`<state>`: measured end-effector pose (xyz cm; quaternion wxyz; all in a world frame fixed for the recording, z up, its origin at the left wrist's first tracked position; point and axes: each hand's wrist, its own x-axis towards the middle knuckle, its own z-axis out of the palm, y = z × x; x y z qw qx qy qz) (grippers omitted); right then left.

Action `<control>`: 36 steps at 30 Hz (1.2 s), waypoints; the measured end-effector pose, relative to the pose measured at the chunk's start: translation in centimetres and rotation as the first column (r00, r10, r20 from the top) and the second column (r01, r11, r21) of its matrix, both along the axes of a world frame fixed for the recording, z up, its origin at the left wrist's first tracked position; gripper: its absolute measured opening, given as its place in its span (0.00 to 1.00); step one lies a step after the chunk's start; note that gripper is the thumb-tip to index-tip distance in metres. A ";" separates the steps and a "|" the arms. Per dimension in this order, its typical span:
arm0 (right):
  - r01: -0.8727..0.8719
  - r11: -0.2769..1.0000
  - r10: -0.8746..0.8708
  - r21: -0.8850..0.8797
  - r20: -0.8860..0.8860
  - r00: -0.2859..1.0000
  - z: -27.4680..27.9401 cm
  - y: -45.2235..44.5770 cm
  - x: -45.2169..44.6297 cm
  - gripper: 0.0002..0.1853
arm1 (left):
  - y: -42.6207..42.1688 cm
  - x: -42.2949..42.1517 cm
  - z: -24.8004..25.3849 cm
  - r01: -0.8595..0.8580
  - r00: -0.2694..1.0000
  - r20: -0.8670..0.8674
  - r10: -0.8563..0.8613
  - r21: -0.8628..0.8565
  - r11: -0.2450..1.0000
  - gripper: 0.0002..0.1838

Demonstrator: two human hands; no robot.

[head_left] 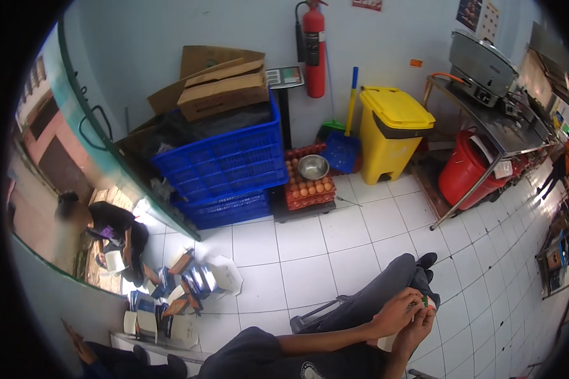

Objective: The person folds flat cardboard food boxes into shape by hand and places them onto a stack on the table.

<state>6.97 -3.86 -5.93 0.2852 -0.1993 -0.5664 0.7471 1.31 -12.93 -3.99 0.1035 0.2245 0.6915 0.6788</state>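
My left hand [398,313] and my right hand [416,330] are close together above my lap at the lower right. Their fingers are bent and pressed around a small item [427,302] with green, red and white on it. Fingers cover most of it, and its exact kind is too small to tell. Beneath and beyond the hands are my dark trouser legs [367,297].
A person [117,234] sits in the doorway beside scattered blue and orange boxes [177,287]. Another person's hand [76,341] shows at lower left. Blue crates [224,161], egg trays [311,189], a yellow bin [392,136] and a metal table [487,120] line the wall.
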 end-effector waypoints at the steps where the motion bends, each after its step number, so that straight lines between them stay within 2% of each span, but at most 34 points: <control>1: -0.012 1.000 0.012 0.026 0.017 1.000 -0.3 0.4 0.2 0.11 | 0.0 0.0 0.2 0.013 1.000 0.021 -0.013 0.020 1.000 0.12; 7: -0.015 0.996 0.009 0.089 0.058 0.998 -1.1 1.0 -0.3 0.12 | 0.7 0.3 -0.1 -0.052 0.992 0.121 0.043 0.075 0.996 0.11; 10: -0.007 0.989 -0.007 0.146 0.093 0.996 -0.4 0.8 -0.3 0.13 | 0.8 0.3 0.1 -0.088 0.992 0.099 0.081 0.066 0.994 0.10; 11: -0.011 0.987 -0.006 0.162 0.099 0.995 0.1 0.6 -0.3 0.14 | 0.9 0.1 0.0 -0.042 0.997 0.068 0.039 0.045 0.998 0.10; 13: -0.018 0.997 0.010 0.070 0.107 0.994 -0.7 1.2 0.2 0.14 | 0.7 -0.6 -0.2 0.041 0.999 0.006 -0.041 -0.011 0.999 0.10; 15: -0.013 1.000 0.015 -0.011 0.118 0.993 -0.5 1.3 0.8 0.16 | 0.4 -1.5 0.2 0.147 0.988 0.062 -0.145 -0.031 0.989 0.09; 19: 0.061 0.996 -0.069 0.066 0.128 0.989 0.3 1.1 1.0 0.16 | 0.4 -2.0 2.1 0.263 0.952 0.170 -0.254 -0.038 0.964 0.08; 21: 0.102 0.993 -0.109 0.063 0.120 0.987 0.5 1.3 0.9 0.17 | 0.8 -2.0 2.1 0.247 0.968 0.055 -0.244 -0.060 0.967 0.08; 24: 0.210 0.971 -0.231 0.112 0.240 0.943 1.6 1.9 1.9 0.26 | 1.9 -1.8 1.5 0.233 0.971 -0.037 -0.236 -0.056 0.971 0.07; 27: 0.208 0.790 -0.357 0.576 0.157 0.921 2.7 1.8 2.1 0.25 | 2.4 -1.3 2.0 0.205 0.978 -0.022 -0.206 -0.044 0.978 0.07; 31: 0.272 0.730 -0.376 0.627 0.035 0.926 2.7 2.9 1.5 0.23 | 2.8 -0.3 3.4 0.117 0.993 -0.028 -0.117 0.000 0.993 0.07; 33: 0.278 0.705 -0.346 0.653 -0.026 0.938 2.5 3.6 1.5 0.24 | 3.0 -0.3 3.7 0.141 0.990 0.008 -0.141 0.020 0.990 0.08; 36: 0.192 0.838 -0.250 0.511 0.047 0.967 5.0 2.6 1.8 0.24 | 3.7 -1.0 3.5 0.200 0.980 -0.010 -0.200 0.043 0.979 0.07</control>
